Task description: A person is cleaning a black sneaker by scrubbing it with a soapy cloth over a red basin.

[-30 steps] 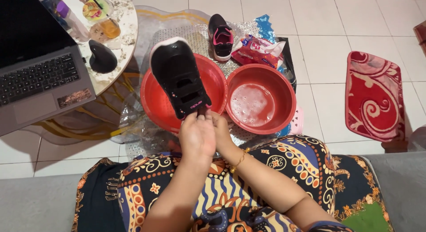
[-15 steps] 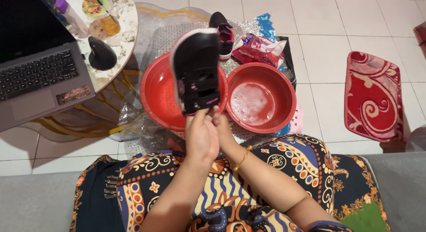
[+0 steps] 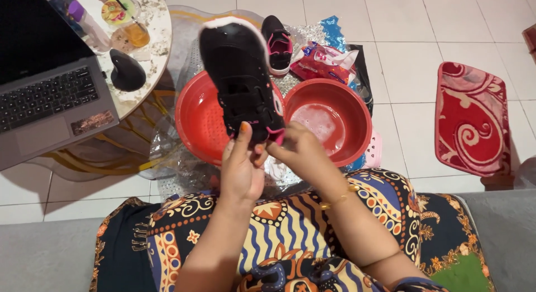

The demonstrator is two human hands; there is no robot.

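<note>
White tiled floor below. Left hand [image 3: 241,172] and right hand [image 3: 298,149] both pinch the heel of the black shoe [image 3: 240,74], its long axis pointing away from them, above the red basin [image 3: 192,116].

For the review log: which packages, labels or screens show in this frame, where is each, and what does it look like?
Laptop screen: top left on the round table, dark, nothing showing.
Red and white packet: on the floor behind the right basin, crumpled, soft.
Blue wrapper: just behind that packet, shiny, crinkled.
Bottle label: on the bottle beside the laptop, purple band.
Round cup lid: on the table, yellow and multicoloured print.
</note>
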